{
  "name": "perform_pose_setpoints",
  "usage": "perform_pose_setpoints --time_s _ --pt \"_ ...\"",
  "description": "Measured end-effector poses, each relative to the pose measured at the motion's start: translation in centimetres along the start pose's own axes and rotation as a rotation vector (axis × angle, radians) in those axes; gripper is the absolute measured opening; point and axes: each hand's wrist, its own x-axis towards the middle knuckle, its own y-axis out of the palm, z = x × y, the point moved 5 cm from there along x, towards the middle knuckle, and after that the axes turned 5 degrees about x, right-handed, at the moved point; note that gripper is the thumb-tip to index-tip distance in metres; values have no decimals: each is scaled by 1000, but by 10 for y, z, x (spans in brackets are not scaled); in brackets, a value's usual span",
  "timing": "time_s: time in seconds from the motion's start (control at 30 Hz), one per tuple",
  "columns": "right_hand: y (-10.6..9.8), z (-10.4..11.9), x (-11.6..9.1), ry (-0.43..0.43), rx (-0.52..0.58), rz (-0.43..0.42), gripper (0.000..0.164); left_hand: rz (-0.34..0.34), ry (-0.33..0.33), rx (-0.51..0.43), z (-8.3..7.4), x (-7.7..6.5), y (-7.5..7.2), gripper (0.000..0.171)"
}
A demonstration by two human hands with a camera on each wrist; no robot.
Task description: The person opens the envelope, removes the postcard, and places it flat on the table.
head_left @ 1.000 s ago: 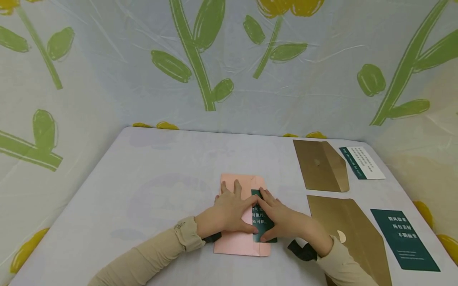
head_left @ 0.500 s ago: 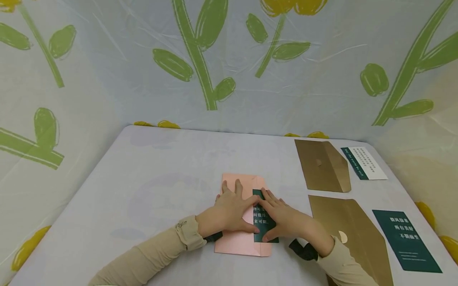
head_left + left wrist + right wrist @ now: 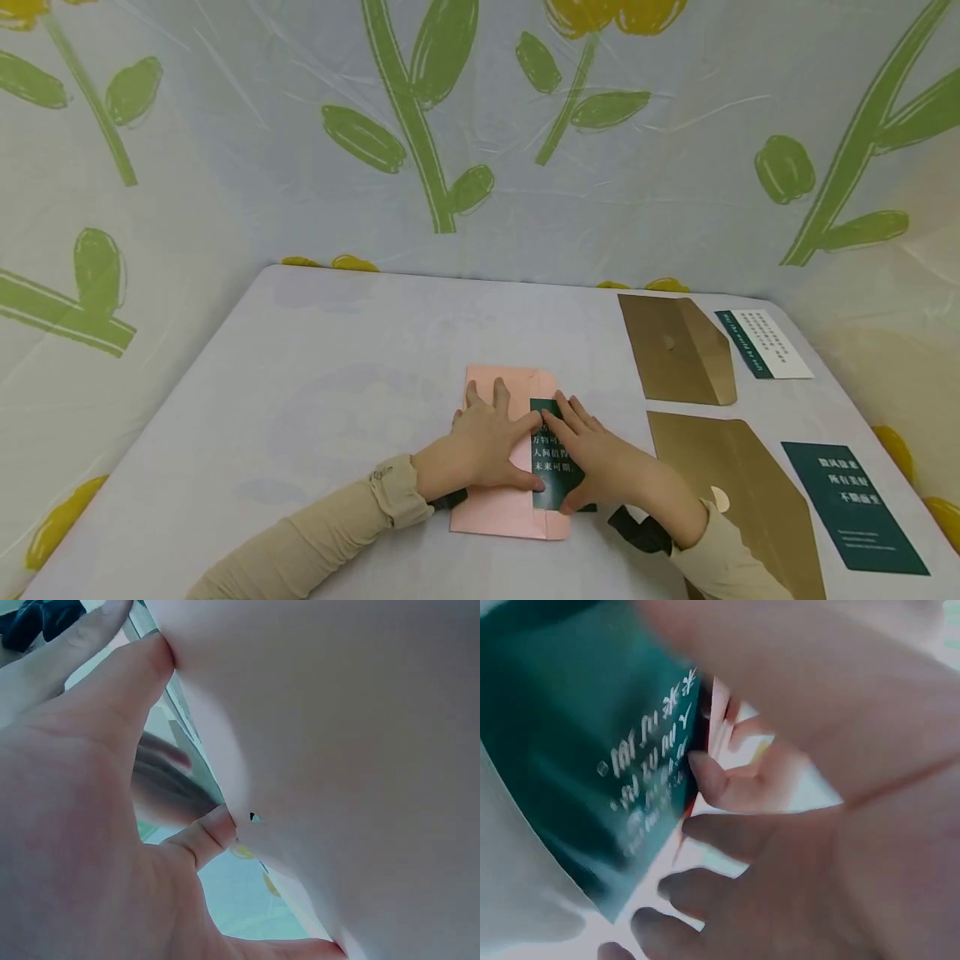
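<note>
Our left hand (image 3: 480,450) and right hand (image 3: 603,458) lie spread over a pink envelope (image 3: 487,517) and a green card (image 3: 551,471), neither of them clenched.
Our left hand presses the envelope with splayed fingers, thumb and forefinger reaching the card's left edge; our right hand rests on the card with outstretched fingers, thumb at its near end. The card lies over the envelope's right side and juts past it at the near right; we cannot tell whether any of it is tucked inside. To the right on the white table (image 3: 360,333) we see a near brown envelope (image 3: 742,483), partly hidden by our sleeve (image 3: 723,550), and a far brown envelope (image 3: 667,354). Right of these lie a text-printed green card (image 3: 855,508) and, farther, a white-and-green card (image 3: 761,342).
</note>
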Motion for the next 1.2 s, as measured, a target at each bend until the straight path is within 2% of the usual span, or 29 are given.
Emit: perform_pose_setpoints --time_s 0.17,0.4,0.63,0.8,1.2 --pt "3 1 1 1 34 39 112 -7 -3 25 -1 -1 -1 86" --pt "4 1 1 -4 25 26 112 -9 -1 48 -1 -1 -1 86" --pt "4 3 2 -6 1 18 109 11 -21 129 0 -2 -1 107" --pt "3 4 0 -19 8 23 108 32 -39 206 -1 -3 -1 114" --pt "4 0 -2 -1 -2 33 107 57 -84 174 -1 -5 0 115"
